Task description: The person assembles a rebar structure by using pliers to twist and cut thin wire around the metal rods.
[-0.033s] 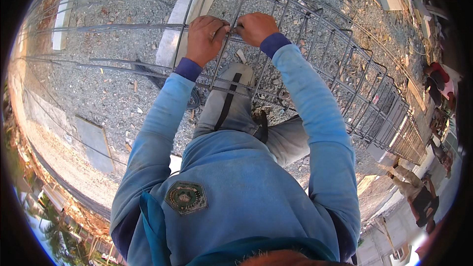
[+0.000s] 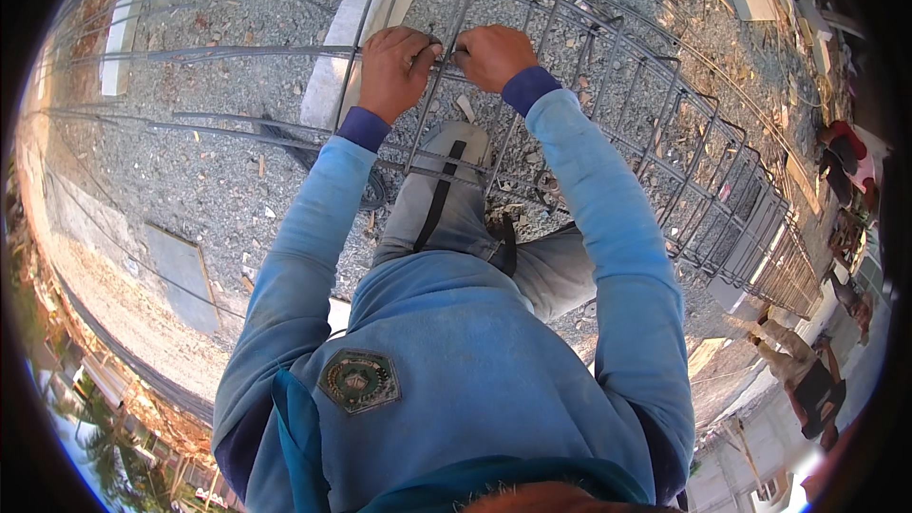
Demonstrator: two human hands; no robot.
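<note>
A long rebar cage (image 2: 655, 138) of dark rods and square stirrups runs across in front of me. My left hand (image 2: 394, 71) is closed in a pinch beside one stirrup bar (image 2: 439, 90). On the other side of that bar, my right hand (image 2: 496, 57) has its fingers curled and pressed together, close to a long rod. The fingertips of both hands nearly meet at this crossing. Whatever they pinch is too small or hidden to make out.
A pale concrete block (image 2: 332, 76) lies under the rods, another (image 2: 123, 28) farther left. Gravel (image 2: 237, 85) covers the ground around my bent knee (image 2: 456, 147). A flat grey panel (image 2: 182, 275) lies at left. Several people, one crouching (image 2: 807, 370), are at the far right.
Both hands have shifted very slightly at the stirrup crossing, the left fingertips a little upward. The rebar cage looks unmoved.
</note>
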